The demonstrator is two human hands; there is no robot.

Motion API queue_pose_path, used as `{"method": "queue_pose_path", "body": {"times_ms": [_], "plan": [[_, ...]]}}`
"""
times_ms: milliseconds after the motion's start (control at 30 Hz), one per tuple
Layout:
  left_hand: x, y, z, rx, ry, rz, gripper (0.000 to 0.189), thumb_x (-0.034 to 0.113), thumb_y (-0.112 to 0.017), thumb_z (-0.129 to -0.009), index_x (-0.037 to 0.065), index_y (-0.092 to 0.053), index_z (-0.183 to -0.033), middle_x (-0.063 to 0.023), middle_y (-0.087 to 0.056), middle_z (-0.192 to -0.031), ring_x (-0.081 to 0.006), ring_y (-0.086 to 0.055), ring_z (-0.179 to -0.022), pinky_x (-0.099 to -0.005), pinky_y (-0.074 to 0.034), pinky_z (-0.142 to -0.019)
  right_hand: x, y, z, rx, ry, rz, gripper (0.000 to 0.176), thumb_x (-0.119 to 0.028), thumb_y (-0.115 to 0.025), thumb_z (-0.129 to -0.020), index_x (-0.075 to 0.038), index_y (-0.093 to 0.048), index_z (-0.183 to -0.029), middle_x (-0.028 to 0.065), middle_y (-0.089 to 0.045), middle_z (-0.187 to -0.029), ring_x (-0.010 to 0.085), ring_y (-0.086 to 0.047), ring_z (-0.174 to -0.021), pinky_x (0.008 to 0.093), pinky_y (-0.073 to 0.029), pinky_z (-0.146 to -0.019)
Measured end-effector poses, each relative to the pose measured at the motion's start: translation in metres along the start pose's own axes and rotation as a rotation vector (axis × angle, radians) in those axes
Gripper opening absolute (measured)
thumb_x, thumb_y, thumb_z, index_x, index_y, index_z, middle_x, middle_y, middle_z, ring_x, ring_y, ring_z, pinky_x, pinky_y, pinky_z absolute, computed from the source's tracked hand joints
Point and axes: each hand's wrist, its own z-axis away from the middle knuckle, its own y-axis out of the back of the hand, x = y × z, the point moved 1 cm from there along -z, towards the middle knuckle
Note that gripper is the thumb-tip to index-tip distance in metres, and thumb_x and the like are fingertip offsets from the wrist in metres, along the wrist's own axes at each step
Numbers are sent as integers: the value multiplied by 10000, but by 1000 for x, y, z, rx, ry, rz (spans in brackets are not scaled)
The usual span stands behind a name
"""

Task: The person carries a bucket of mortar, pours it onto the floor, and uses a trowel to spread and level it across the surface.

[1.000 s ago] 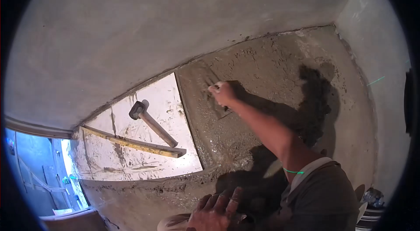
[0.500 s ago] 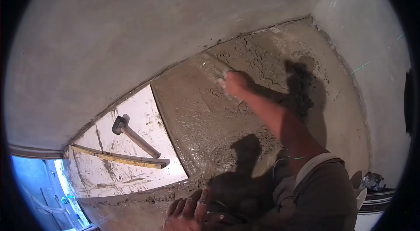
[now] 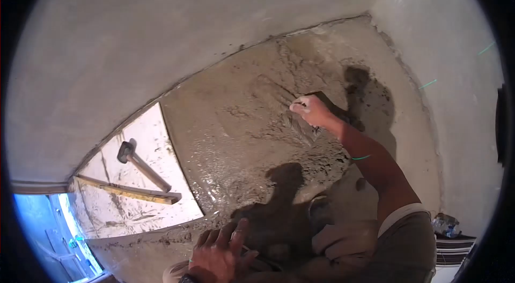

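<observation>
My right hand [image 3: 312, 111] is closed around a mortar-smeared trowel [image 3: 301, 128], its flat blade low against the wet mortar bed [image 3: 230, 122]. The blade's outline partly blends into the grey-brown mortar. My left hand [image 3: 219, 255] is at the bottom of the view, fingers stretched out and apart, holding nothing. To the left, a large white tile [image 3: 142, 159] with mortar smears lies on the floor. On that tile rest a mallet [image 3: 144, 166] with a dark head and wooden handle, and a long yellowish bar [image 3: 129, 191] like a spirit level.
A grey wall [image 3: 161, 31] runs along the far side and meets another wall [image 3: 429, 42] at the right corner. Green laser marks show on the right wall and my arm. A clear plastic item [image 3: 446, 225] sits at lower right. Blue light fills an opening [image 3: 48, 229] at lower left.
My right hand has drawn the trowel rightward and nearer to me across the mortar. The view has shifted slightly, so the tile appears farther left. My left hand stays low, fingers spread.
</observation>
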Motion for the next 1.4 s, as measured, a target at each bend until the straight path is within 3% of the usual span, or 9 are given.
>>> {"method": "queue_pose_path", "body": {"times_ms": [67, 133, 200, 400, 633, 933, 1133, 1267, 1400], "plan": [[6, 8, -7, -10, -45, 5, 646, 372, -663, -839, 25, -466, -1347, -211, -580, -1212, -380, -612, -1006, -473, -480, -888, 33, 5, -4, 338, 561, 376, 470, -375, -612, -904, 63, -630, -1071, 168, -645, -759, 227, -618, -553, 367, -470, -516], [16, 15, -4, -22, -69, 10, 689, 410, -696, -813, 38, -468, -1347, -215, -598, -1170, -364, -638, -971, -483, -498, -862, 14, 39, 17, 297, 501, 237, 447, -388, -611, -906, 33, -642, -1054, 126, -615, -752, 167, -578, -554, 335, -456, -511], [24, 21, 2, -17, 17, 133, 597, 337, -604, -878, 20, -457, -1361, -211, -549, -1277, -405, -570, -1064, -472, -450, -930, -11, 72, 42, 221, -161, -349, 412, -383, -602, -915, -9, -630, -1085, 71, -535, -693, 137, -520, -561, 314, -418, -488], [13, 7, 19, -48, -6, 67, 709, 433, -696, -805, 41, -464, -1349, -220, -594, -1177, -373, -634, -974, -489, -490, -872, 42, 76, 14, 244, -358, -866, 252, -356, -593, -927, -121, -551, -1009, -18, -428, -624, 100, -384, -450, 271, -346, -416], [6, -16, 55, -54, 184, 188, 559, 280, -599, -854, 85, -471, -1362, -213, -529, -1291, -372, -539, -1096, -462, -431, -952, 31, 73, -66, 171, -347, -682, 391, -385, -641, -891, -93, -580, -1143, -31, -407, -579, 110, -367, -456, 299, -310, -430], [10, -39, 53, -102, 379, 199, 590, 284, -599, -851, 77, -439, -1380, -211, -519, -1296, -378, -512, -1125, -456, -427, -956, 6, 91, -74, -53, -180, -454, 401, -366, -641, -895, -48, -594, -1134, -40, -395, -572, 97, -375, -458, 288, -298, -421], [-19, -23, 47, -154, 435, 147, 606, 301, -612, -845, 73, -438, -1378, -209, -530, -1281, -380, -524, -1107, -459, -435, -944, 11, 96, -111, 187, -152, -236, 394, -389, -634, -890, -37, -627, -1067, -18, -396, -570, 103, -386, -455, 294, -317, -423], [-24, -33, 41, -167, 431, 194, 618, 318, -624, -839, 70, -441, -1374, -207, -541, -1264, -381, -540, -1085, -462, -444, -932, 12, 90, -123, 88, -296, -100, 466, -416, -632, -891, -120, -633, -1251, -11, -415, -601, 99, -385, -443, 285, -344, -424], [-17, -44, 44, -168, 444, 242, 630, 334, -637, -834, 67, -444, -1370, -206, -553, -1248, -383, -556, -1063, -465, -452, -920, -7, 86, -101, -19, -136, -45, 465, -393, -632, -913, -76, -623, -1253, -18, -431, -561, 95, -394, -431, 291, -359, -414]]}}
